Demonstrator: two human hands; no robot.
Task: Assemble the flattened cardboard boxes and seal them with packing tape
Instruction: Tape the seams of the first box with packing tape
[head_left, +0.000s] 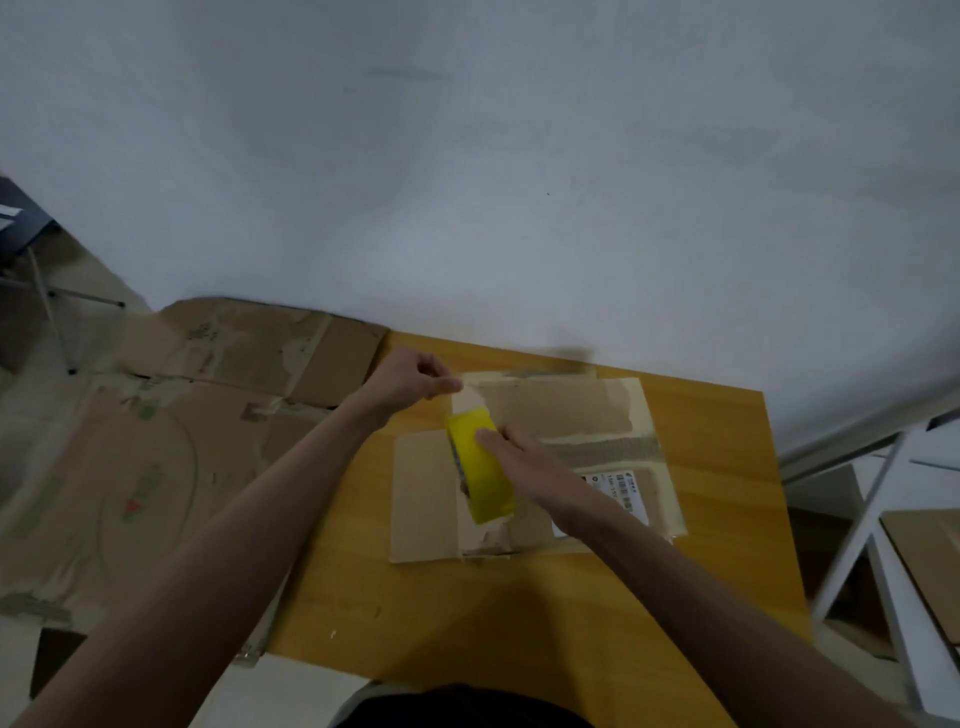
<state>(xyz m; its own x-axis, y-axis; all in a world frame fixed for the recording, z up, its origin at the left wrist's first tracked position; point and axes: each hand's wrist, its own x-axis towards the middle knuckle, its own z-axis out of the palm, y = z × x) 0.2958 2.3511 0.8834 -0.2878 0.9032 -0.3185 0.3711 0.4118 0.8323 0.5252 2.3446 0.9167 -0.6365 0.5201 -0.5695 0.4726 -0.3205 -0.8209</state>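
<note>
On a wooden table (701, 441) by a white wall (519, 182), right hand (524, 457) gripping tape roll (480, 465), left hand (415, 379) pinching tape end

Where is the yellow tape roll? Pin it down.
In the head view the yellow tape roll sits mid-frame, gripped by the right hand above the cardboard box on the wooden table, just below the left hand.

A bare packing room – flattened cartons (171, 415) on the floor; metal shelving (878, 519).
</note>
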